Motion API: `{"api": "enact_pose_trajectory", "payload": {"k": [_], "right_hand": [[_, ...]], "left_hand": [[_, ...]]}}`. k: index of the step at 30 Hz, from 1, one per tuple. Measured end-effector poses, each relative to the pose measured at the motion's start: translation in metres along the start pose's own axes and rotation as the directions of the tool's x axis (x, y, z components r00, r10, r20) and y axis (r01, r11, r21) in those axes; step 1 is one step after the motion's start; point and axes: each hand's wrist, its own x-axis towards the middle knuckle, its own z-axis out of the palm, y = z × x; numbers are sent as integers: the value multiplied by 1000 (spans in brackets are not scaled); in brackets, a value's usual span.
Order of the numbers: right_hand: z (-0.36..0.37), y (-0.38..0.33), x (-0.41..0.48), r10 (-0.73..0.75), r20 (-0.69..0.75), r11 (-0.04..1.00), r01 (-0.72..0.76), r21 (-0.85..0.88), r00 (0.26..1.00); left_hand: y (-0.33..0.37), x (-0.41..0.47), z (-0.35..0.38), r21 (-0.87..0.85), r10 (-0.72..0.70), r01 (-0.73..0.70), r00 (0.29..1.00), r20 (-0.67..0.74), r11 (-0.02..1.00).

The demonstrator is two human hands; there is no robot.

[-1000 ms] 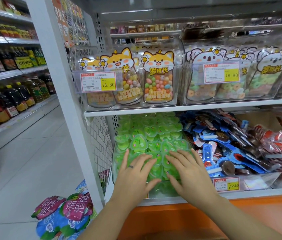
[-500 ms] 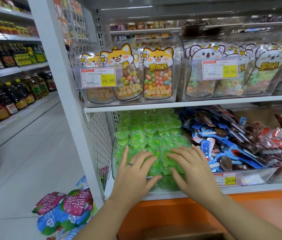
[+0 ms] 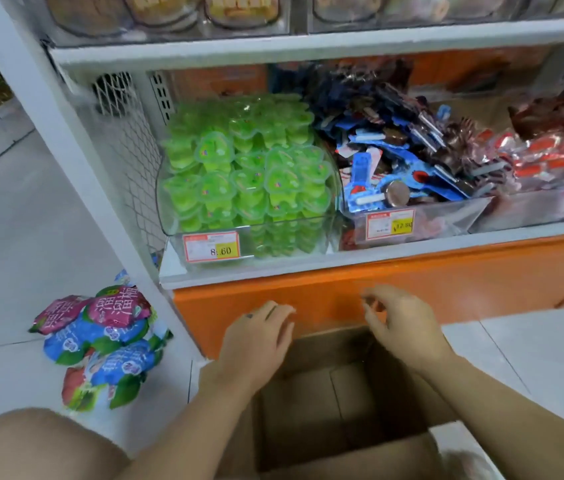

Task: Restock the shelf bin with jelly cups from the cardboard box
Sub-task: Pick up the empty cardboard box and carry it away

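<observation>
Lifted off the cups (image 3: 249,174) and dropped below the bin (image 3: 166,209), over the box (image 3: 308,407): left hand (image 3: 256,336) loosely spread, right hand (image 3: 401,323) loosely curled, both empty. Cups heaped in the bin; box seemingly bare, so restocking probably finished.

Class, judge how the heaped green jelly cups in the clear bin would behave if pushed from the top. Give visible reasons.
The cups are heaped above the front rim of the bin, so top ones would probably slide or tumble forward. Their glossy plastic looks smooth, likely slippery. Each looks moulded, so probably keeps its shape when gripped.
</observation>
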Motion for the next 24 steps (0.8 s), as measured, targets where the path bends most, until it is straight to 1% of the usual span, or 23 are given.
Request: {"api": "enact_pose_trajectory", "payload": {"k": [1,2,3,4,5,7,9,10,11,13,15,16,18,19,21,23,24], "right_hand": [[5,14,-10,105,149,994,-101,-37,983],[11,28,-17,200,287,979,-178,-99,937],[17,42,-23,282,409,958,-232,-169,868],[22,54,-28,345,495,936,-258,-238,797],[27,65,-33,389,546,918,-265,-295,742],[35,79,-40,432,603,901,-284,-328,671],[40,85,-48,445,652,890,-380,-251,613],[42,86,-51,432,676,886,-420,-196,596],[43,86,-53,406,698,887,-438,-145,590],[49,86,-55,346,710,910,-403,-95,613],[57,85,-55,305,705,938,-330,-106,640],[61,86,-54,302,701,943,-313,-117,647],[66,90,-53,316,684,938,-325,-121,657],[68,93,-53,326,651,932,-350,-98,686],[71,98,-55,348,545,909,-417,3,763],[74,101,-61,397,436,882,-467,62,808],[74,102,-64,441,384,867,-496,52,811]], "left_hand": [[-2,-4,8,12,-61,60,992,113,998],[-5,-8,17,17,-113,112,974,195,994],[-8,-12,24,18,-164,165,951,261,986],[-10,-17,29,44,-223,221,917,329,974],[-12,-22,34,101,-283,265,877,389,959],[-17,-32,45,230,-396,323,766,507,918],[-21,-40,56,287,-464,369,613,639,884],[-23,-41,61,279,-475,402,557,682,872],[-25,-42,66,256,-478,439,527,703,861],[-27,-39,75,211,-485,499,520,703,841],[-30,-33,84,202,-494,505,552,671,839],[-33,-29,88,211,-488,481,577,655,851],[-38,-24,96,250,-474,420,603,642,872],[-40,-21,99,266,-469,397,614,635,879],[-44,-16,101,286,-459,363,622,634,887],[-44,-12,98,283,-458,365,614,643,887],[-44,-11,96,285,-457,362,616,641,887]]}}
